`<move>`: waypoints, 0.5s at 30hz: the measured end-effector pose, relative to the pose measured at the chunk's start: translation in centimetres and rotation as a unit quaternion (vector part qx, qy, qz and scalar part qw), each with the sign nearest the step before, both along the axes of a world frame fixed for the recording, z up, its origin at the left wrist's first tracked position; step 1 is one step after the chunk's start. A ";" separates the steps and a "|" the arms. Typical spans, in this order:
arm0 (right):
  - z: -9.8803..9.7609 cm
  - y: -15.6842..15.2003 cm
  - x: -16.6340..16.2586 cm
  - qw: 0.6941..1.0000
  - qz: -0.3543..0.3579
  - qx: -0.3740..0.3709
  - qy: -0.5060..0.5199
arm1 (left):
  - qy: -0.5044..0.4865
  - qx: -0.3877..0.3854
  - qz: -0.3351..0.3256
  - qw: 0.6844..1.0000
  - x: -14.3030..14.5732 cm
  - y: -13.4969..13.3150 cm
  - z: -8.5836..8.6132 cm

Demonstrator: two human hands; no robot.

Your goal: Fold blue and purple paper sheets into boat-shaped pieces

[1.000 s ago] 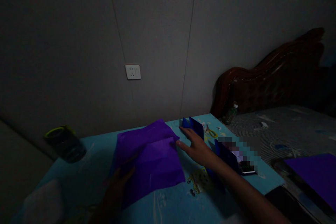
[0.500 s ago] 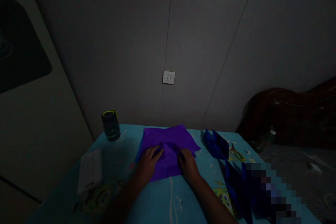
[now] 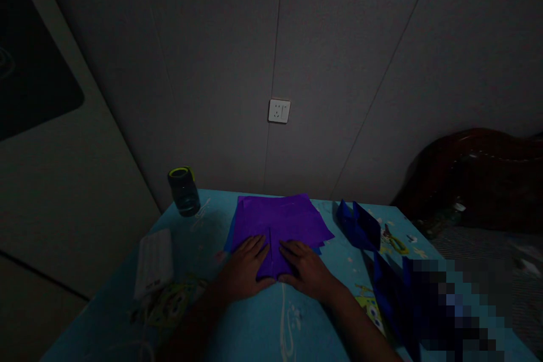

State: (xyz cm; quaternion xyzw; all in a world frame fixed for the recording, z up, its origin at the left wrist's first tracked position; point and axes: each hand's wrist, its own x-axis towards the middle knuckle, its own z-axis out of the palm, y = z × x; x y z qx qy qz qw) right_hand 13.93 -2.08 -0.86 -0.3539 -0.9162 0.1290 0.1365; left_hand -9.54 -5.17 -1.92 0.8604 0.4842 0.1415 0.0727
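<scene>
A purple sheet of paper (image 3: 275,263), its two folded edges meeting along a dark centre line, lies in front of me on a stack of purple paper (image 3: 282,212). My left hand (image 3: 246,266) rests flat on the left half of the folded sheet, fingers stretched out and thumb at the near edge. On the right half lies my right hand (image 3: 307,268), also flat, its thumb close to the left one. Both hands cover the sheet's outer sides. A blue layer shows beneath the stack at its edges.
Blue folded paper shapes (image 3: 358,226) stand at the right, another (image 3: 394,300) nearer me. Beyond them lie yellow-handled scissors (image 3: 396,242). To the left are a dark bottle (image 3: 184,192) and a white power bank (image 3: 155,260) with a cable. A wall socket (image 3: 279,111) is behind the blue-covered table (image 3: 250,322).
The raised paper in the middle has been pressed down, and a centre line now shows. My hands have gone from fingering its edges to lying flat. The view has shifted slightly.
</scene>
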 end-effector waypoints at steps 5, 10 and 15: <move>0.8 -0.8 0.4 1.000 0.000 -0.006 -0.026 | -0.019 0.004 -0.018 1.000 0.4 -0.5 0.4; 1.4 -1.7 0.0 1.000 -0.009 0.012 -0.006 | -0.067 -0.016 -0.026 0.997 0.2 -0.6 1.4; 1.6 -1.3 -0.2 0.999 -0.031 -0.005 0.015 | -0.119 -0.052 -0.024 0.991 -0.4 -0.3 2.0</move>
